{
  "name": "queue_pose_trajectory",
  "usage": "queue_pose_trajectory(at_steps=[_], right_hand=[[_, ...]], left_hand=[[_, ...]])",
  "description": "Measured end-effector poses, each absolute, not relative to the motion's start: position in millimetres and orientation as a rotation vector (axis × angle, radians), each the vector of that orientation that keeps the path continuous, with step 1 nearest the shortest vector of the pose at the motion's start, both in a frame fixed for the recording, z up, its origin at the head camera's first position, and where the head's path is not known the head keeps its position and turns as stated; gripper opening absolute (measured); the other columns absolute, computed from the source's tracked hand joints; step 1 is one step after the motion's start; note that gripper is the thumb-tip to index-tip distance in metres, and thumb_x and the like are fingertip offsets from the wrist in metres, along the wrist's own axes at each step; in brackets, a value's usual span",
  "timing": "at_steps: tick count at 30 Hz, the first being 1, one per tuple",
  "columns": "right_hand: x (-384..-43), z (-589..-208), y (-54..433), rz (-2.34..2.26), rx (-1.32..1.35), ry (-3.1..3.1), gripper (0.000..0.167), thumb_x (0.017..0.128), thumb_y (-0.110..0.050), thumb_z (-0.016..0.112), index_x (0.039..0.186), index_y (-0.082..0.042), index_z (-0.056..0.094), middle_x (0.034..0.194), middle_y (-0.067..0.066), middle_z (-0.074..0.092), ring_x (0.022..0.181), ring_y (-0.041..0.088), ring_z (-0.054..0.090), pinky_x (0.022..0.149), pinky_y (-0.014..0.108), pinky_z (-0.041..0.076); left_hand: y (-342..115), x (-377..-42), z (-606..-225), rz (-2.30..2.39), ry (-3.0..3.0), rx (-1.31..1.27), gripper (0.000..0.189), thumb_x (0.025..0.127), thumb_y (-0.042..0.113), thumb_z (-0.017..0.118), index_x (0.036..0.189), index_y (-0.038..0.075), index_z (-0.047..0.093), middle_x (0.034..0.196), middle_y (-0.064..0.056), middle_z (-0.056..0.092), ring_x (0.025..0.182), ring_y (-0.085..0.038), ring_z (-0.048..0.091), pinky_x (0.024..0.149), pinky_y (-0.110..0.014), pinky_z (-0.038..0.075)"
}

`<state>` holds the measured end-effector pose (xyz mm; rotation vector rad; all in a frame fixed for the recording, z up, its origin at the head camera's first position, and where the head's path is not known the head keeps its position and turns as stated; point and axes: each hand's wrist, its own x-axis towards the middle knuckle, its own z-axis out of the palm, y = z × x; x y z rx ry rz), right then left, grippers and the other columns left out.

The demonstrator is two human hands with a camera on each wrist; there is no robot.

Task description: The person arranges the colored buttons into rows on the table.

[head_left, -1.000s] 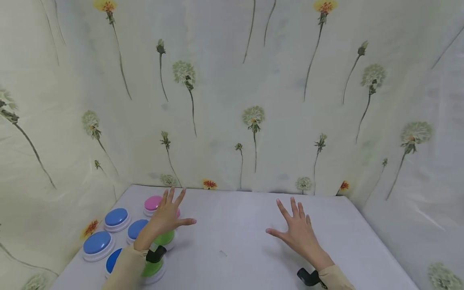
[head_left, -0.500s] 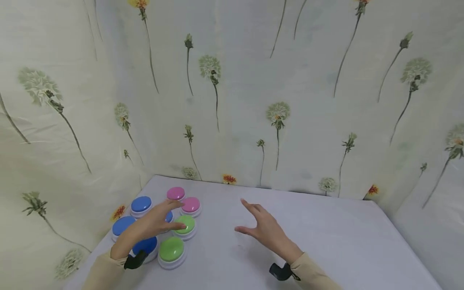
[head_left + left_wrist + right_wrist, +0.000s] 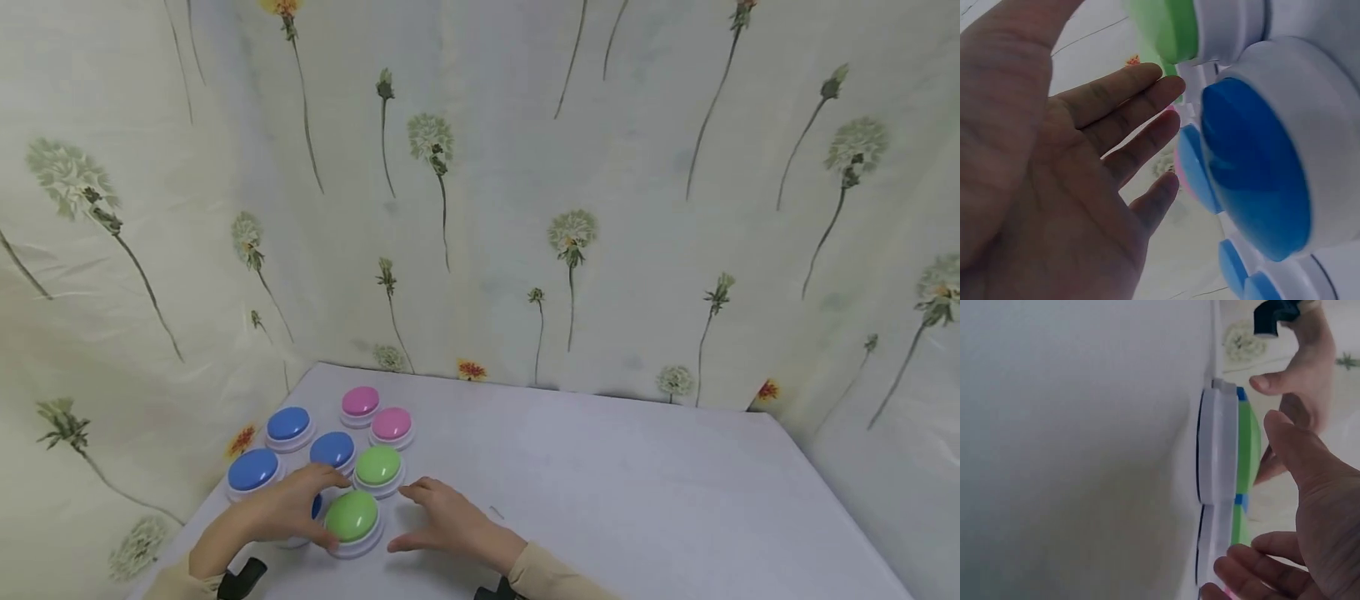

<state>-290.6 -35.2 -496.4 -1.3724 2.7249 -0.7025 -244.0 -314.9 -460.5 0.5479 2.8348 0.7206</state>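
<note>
In the head view my left hand [image 3: 281, 507] hovers at the left of the near green push button [image 3: 351, 515], its thumb close to the button's white base. My right hand [image 3: 453, 523] is at the button's right side, thumb and fingers spread, apart from it. The left wrist view has the fingers of my left hand [image 3: 1094, 169] extended beside a blue push button [image 3: 1254, 169]. In the right wrist view the near green button [image 3: 1247, 447] stands between both hands. My left hand partly hides a blue button [image 3: 317, 505] in the head view.
Beyond the near button are another green button [image 3: 377, 464], two pink buttons [image 3: 360, 401] and several blue buttons [image 3: 288, 423], all on white bases. They stand on the left of the white table [image 3: 637, 492]. A dandelion-patterned curtain [image 3: 487, 208] surrounds the table.
Both hands have lowered toward the near green button, the right hand moving left. The head view turned left at first, so the buttons shifted right in it. The buttons appear to keep their places.
</note>
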Motion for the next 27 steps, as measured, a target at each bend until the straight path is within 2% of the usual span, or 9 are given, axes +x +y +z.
queue_pose_trajectory(at_steps=[5,11,19,27], right_hand=[[-288.4,-508.1,-54.8,-0.697,-1.35,2.691,0.085,0.073,-0.062,0.073,0.137,-0.01,0.054,0.132,0.005,0.059,0.12,0.014,0.056,0.099,0.026,0.048],[-287.0,-513.7,-70.3,-0.712,-1.513,2.686,0.085,0.073,-0.055,0.077,0.143,-0.018,0.047,0.141,0.004,0.053,0.125,0.017,0.052,0.105,0.03,0.043],[-285.4,-522.5,-81.0,-0.807,-1.467,2.736,0.076,0.073,-0.051,0.078,0.137,-0.018,0.054,0.135,0.001,0.058,0.12,0.011,0.054,0.103,0.027,0.044],[-288.9,-521.6,-81.2,-0.916,-1.473,2.696,0.063,0.071,-0.048,0.081,0.124,-0.02,0.062,0.122,-0.01,0.065,0.112,0.002,0.058,0.098,0.02,0.045]], left_hand=[[-315.3,-245.0,-472.4,0.709,2.826,0.634,0.08,0.064,0.05,0.084,0.127,0.009,0.059,0.125,-0.002,0.061,0.117,-0.028,0.055,0.098,-0.052,0.046],[-316.8,-246.4,-478.8,0.724,2.836,0.681,0.072,0.064,0.045,0.085,0.123,0.01,0.06,0.12,0.002,0.062,0.113,-0.022,0.058,0.097,-0.044,0.048],[-321.9,-246.9,-484.2,0.71,2.831,0.658,0.068,0.066,0.044,0.084,0.12,0.009,0.063,0.118,0.001,0.064,0.111,-0.02,0.059,0.097,-0.044,0.048],[-319.3,-245.8,-481.4,0.747,2.823,0.629,0.065,0.064,0.044,0.085,0.117,0.012,0.065,0.115,0.005,0.066,0.106,-0.014,0.06,0.094,-0.041,0.05]])
